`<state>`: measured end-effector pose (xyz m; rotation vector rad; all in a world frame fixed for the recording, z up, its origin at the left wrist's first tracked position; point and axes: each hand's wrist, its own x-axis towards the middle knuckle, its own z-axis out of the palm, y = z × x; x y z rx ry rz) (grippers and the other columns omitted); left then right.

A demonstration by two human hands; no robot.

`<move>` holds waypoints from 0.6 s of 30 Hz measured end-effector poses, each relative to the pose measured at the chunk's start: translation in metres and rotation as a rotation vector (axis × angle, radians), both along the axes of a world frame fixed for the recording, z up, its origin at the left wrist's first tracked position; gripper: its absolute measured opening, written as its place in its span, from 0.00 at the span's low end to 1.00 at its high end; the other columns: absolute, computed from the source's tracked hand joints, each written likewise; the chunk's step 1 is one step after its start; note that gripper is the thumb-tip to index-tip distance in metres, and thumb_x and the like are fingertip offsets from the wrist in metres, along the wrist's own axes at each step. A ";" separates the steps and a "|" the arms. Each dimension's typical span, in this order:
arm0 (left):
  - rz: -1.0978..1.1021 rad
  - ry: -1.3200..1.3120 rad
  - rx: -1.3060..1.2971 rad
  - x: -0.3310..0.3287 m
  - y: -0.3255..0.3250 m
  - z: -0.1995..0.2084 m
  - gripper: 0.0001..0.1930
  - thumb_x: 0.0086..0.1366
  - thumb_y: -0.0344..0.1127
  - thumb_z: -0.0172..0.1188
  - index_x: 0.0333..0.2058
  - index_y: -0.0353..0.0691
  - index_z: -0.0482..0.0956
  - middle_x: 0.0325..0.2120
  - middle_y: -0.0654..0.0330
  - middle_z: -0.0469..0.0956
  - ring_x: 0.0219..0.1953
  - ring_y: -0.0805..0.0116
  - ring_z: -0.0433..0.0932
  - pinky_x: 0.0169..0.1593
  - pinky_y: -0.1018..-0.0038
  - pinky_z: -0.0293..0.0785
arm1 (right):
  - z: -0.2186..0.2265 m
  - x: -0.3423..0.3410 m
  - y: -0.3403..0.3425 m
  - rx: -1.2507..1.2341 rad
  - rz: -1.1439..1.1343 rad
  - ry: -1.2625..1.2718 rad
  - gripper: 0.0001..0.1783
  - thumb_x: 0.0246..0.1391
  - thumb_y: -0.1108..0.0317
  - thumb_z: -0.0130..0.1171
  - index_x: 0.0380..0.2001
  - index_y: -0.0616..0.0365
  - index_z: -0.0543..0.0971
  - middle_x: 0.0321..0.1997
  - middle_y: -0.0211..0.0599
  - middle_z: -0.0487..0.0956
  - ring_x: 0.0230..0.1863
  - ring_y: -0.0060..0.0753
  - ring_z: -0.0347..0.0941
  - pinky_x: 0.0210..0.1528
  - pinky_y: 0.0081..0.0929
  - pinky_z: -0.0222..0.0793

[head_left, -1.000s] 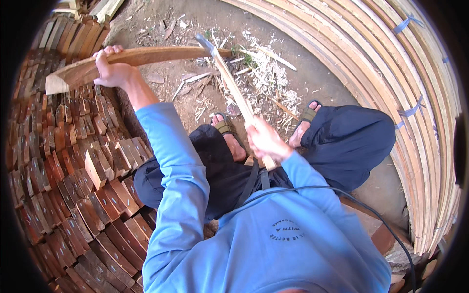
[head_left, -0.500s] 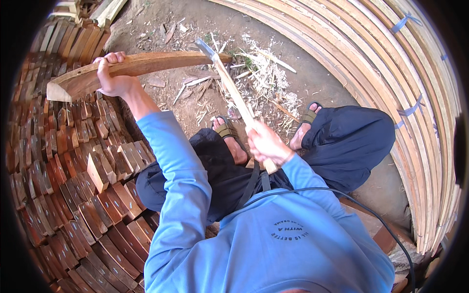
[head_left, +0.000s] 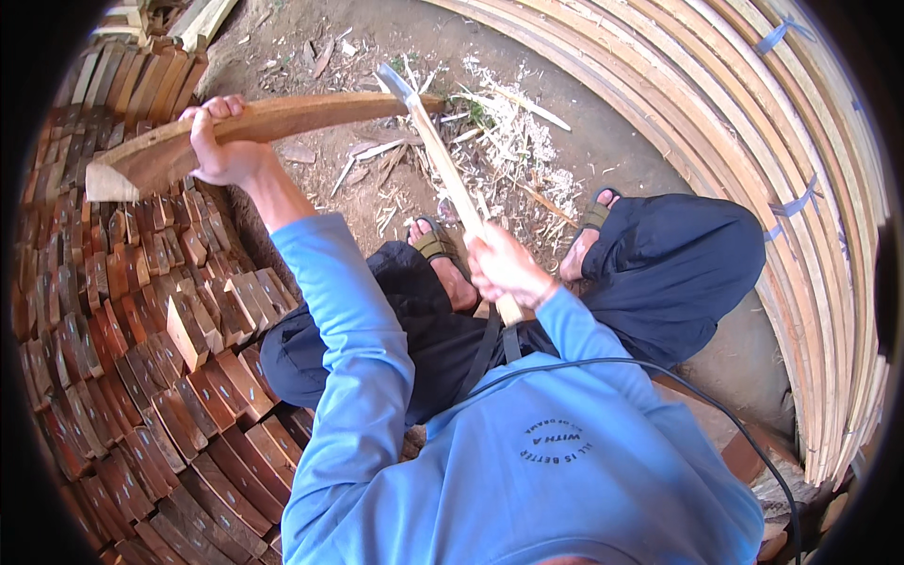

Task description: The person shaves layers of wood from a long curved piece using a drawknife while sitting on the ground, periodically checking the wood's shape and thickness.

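A long, slightly curved wooden billet [head_left: 273,122] lies roughly level across the far left of the scene, its cut end pointing left over the stacked blocks and its other end reaching right to the tool's head. The left hand [head_left: 218,151] grips it near the left end, fingers curled fully over the top edge. The right hand [head_left: 504,268], near the body at centre, is wrapped tight round the lower end of a pale wooden handle [head_left: 452,184]; whether every finger closes fully cannot be told from this angle. The handle runs up and away to a small metal axe head [head_left: 397,83], whose edge meets the billet's right end.

The step in hand appears to be trimming or shaving the billet's end, blade at or just touching the wood. The next stroke would call for a firm hold on the billet, a short controlled lift, and a line kept clear of the sandalled feet [head_left: 443,259] just below.

Pale chips and shavings [head_left: 508,141] litter the bare earth. Rows of short reddish wood blocks [head_left: 141,377] fill the left; bundled long pale strips [head_left: 753,122] curve along the right.
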<state>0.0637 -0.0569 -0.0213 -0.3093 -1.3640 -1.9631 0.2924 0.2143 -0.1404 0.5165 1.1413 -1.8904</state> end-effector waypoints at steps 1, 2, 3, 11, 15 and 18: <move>0.008 -0.013 0.008 0.000 0.002 0.002 0.05 0.57 0.34 0.55 0.28 0.46 0.68 0.22 0.61 0.67 0.26 0.67 0.67 0.37 0.66 0.68 | 0.003 0.000 0.000 -0.017 -0.010 -0.013 0.03 0.74 0.66 0.40 0.42 0.49 0.65 0.22 0.23 0.61 0.15 0.14 0.56 0.11 0.18 0.54; 0.016 -0.026 0.016 0.000 0.005 0.003 0.04 0.57 0.34 0.55 0.28 0.46 0.68 0.22 0.61 0.67 0.26 0.67 0.67 0.37 0.66 0.67 | 0.010 0.001 0.002 -0.033 -0.019 -0.025 0.03 0.74 0.66 0.40 0.42 0.49 0.65 0.22 0.23 0.61 0.15 0.14 0.56 0.11 0.18 0.53; 0.024 -0.038 0.023 0.000 0.006 0.005 0.04 0.57 0.34 0.55 0.28 0.46 0.68 0.22 0.61 0.67 0.26 0.67 0.66 0.37 0.66 0.67 | 0.015 0.005 0.003 -0.050 -0.028 -0.037 0.03 0.74 0.67 0.40 0.43 0.49 0.65 0.22 0.22 0.61 0.15 0.14 0.56 0.11 0.18 0.53; 0.098 -0.042 0.028 -0.002 0.018 0.008 0.04 0.57 0.34 0.54 0.27 0.46 0.68 0.22 0.61 0.66 0.25 0.66 0.66 0.36 0.67 0.67 | -0.012 0.001 0.002 -0.040 0.012 0.034 0.03 0.74 0.66 0.41 0.41 0.49 0.65 0.22 0.22 0.62 0.14 0.13 0.56 0.11 0.17 0.53; 0.015 0.002 0.095 -0.001 -0.011 0.001 0.04 0.58 0.31 0.54 0.30 0.42 0.68 0.22 0.61 0.66 0.25 0.67 0.65 0.37 0.67 0.67 | 0.006 0.020 0.016 -0.004 0.042 0.023 0.06 0.74 0.64 0.43 0.39 0.50 0.64 0.21 0.23 0.62 0.14 0.14 0.57 0.12 0.18 0.54; 0.000 -0.044 0.106 0.001 0.013 0.005 0.04 0.57 0.32 0.54 0.30 0.43 0.68 0.21 0.61 0.66 0.25 0.67 0.65 0.37 0.66 0.67 | -0.014 -0.011 -0.001 -0.014 0.006 0.061 0.05 0.73 0.64 0.44 0.41 0.51 0.65 0.21 0.24 0.63 0.14 0.15 0.58 0.10 0.19 0.55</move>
